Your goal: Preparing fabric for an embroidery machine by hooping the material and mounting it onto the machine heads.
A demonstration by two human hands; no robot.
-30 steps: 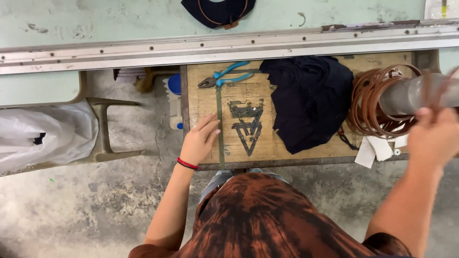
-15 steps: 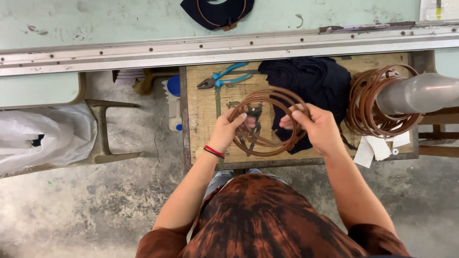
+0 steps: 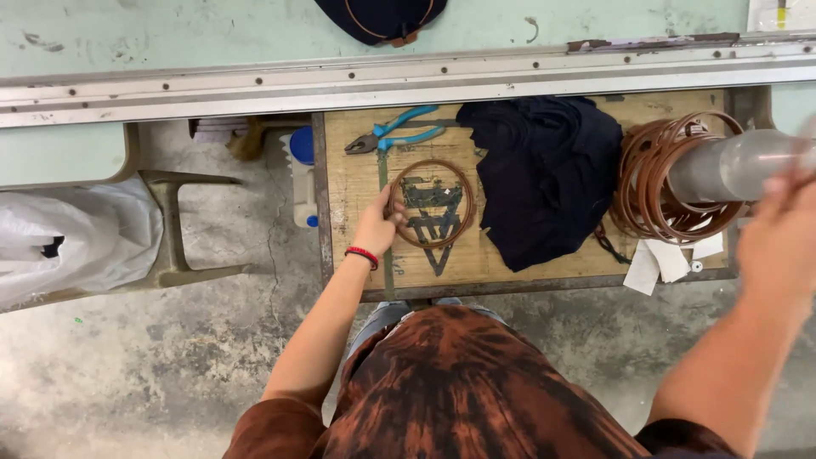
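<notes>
A small coil of brown wire (image 3: 432, 204) lies flat on the wooden table top (image 3: 527, 276). My left hand (image 3: 378, 223), with a red band on the wrist, rests at the coil's left edge and touches it. My right hand (image 3: 778, 246) is raised at the right side, blurred, close to a grey tube (image 3: 731, 166). A thick bundle of brown wire loops (image 3: 654, 183) hangs around that tube. Whether the right hand holds anything cannot be told.
Blue-handled pliers (image 3: 395, 132) lie at the table's far left corner. A dark cloth (image 3: 548, 174) covers the middle. White tags (image 3: 667, 259) sit under the bundle. A long metal rail (image 3: 340, 85) runs across the back. A white bag (image 3: 68, 238) lies at the left.
Both hands held the small coil over the table; now it lies flat with only the left hand on it. The right hand has swung out to the right, toward the tube.
</notes>
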